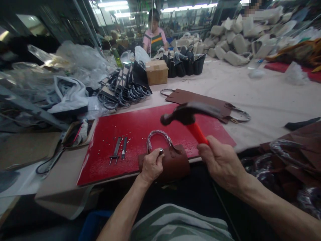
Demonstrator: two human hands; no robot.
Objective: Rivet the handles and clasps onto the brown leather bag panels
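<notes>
A claw hammer (197, 131) with a red handle and dark head is raised in my right hand (222, 164), its fingers wrapped round the handle. Below and left of it, my left hand (152, 164) is closed round a small metal punch (161, 151), of which only the shiny top end shows. That hand rests on a brown leather bag panel (177, 167), which lies over the front edge of a red board (130, 124). A plastic-wrapped handle (157, 133) arches from the panel. Two metal prong tools, a wider one (116, 150) and a narrower one (124, 147), lie left on the board.
Another brown bag panel (198, 100) with wrapped handles lies behind the board. Black bag pieces (122, 87) and a cardboard box (156, 72) stand farther back. A tray (77, 134) sits at left; more brown pieces (296, 157) are piled at right. A co-worker (155, 38) is across the table.
</notes>
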